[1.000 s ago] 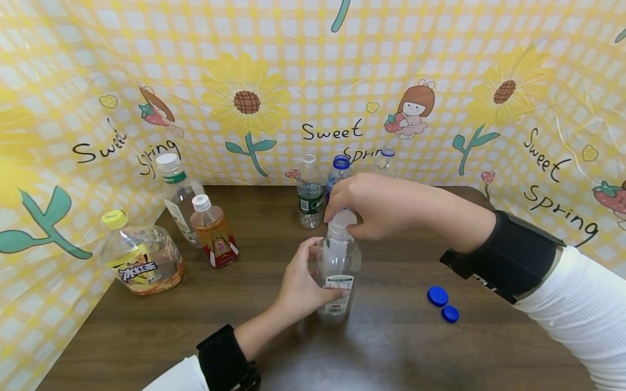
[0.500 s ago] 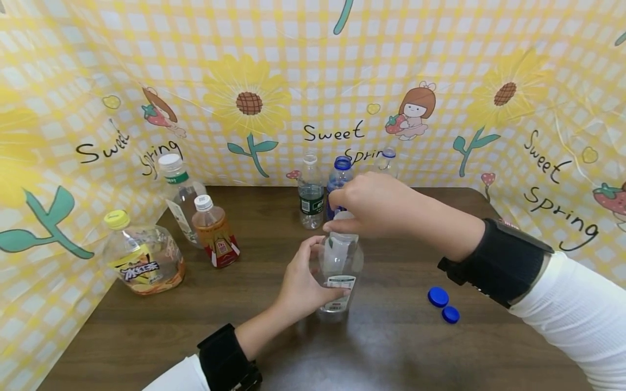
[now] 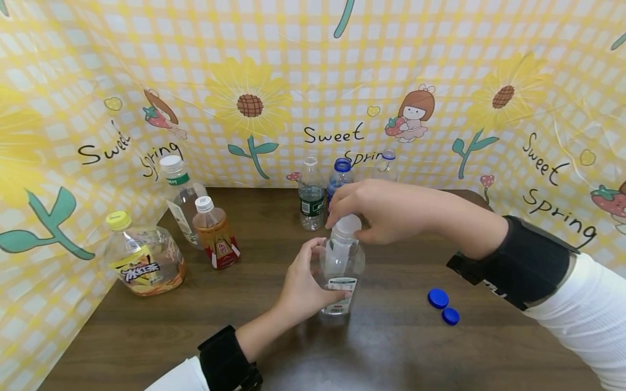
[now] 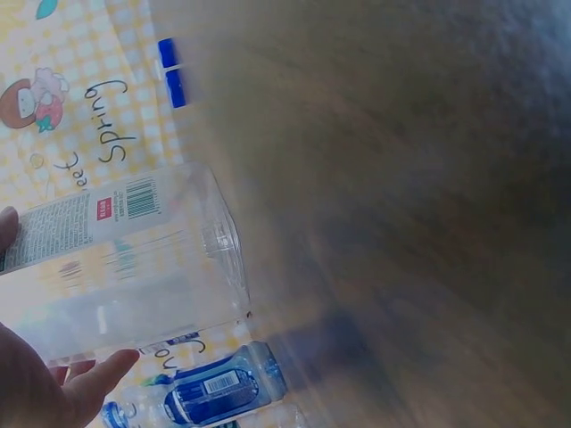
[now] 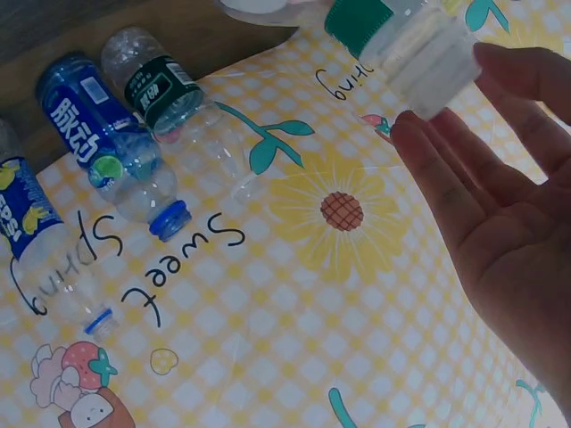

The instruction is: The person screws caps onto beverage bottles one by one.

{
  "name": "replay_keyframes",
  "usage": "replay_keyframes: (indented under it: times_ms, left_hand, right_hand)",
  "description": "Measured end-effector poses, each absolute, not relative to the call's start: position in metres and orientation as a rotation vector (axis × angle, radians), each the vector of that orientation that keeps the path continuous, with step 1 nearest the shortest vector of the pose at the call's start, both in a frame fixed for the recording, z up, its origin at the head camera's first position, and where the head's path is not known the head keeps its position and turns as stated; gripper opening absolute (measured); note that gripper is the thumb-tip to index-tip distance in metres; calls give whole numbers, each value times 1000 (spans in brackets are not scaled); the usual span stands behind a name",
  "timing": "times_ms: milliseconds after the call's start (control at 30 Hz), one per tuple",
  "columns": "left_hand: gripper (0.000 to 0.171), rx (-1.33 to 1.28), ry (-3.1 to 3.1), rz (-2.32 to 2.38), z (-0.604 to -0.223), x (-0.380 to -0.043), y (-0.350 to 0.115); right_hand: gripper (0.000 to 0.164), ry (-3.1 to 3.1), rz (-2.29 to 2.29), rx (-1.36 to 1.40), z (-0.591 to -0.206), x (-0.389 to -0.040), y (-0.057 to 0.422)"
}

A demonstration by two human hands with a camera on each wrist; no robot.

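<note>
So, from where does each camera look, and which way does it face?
Head: worn on the head, facing forward and down to the table; left fingers, right fingers, white sleeves show.
Left wrist: on that wrist, facing the held bottle and cloth, picture sideways; left fingers show.
Right wrist: on that wrist, facing the blue bottle and cloth; right fingers show.
Both wrist views share the blue bottle.

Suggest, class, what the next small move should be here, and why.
I'd probably give the white cap a small loosening turn. The right hand curls over it, the left hand holds the clear bottle below, and the two blue caps lying loose on the table suggest uncapping.
</note>
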State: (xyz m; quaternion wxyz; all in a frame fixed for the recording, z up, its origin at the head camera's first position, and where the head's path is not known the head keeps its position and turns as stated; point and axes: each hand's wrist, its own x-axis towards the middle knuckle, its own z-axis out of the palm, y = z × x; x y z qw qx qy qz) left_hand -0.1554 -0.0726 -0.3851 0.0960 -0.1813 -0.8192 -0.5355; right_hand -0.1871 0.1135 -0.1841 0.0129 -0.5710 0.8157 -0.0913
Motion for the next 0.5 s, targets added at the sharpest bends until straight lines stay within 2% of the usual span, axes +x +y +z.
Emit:
replay_keyframes:
  times_ms: [500]
  left_hand:
    - [96, -548, -2415, -1582, -386, -153, -67]
  right_hand:
    - [12, 2824, -220, -1631, -198, -183, 111]
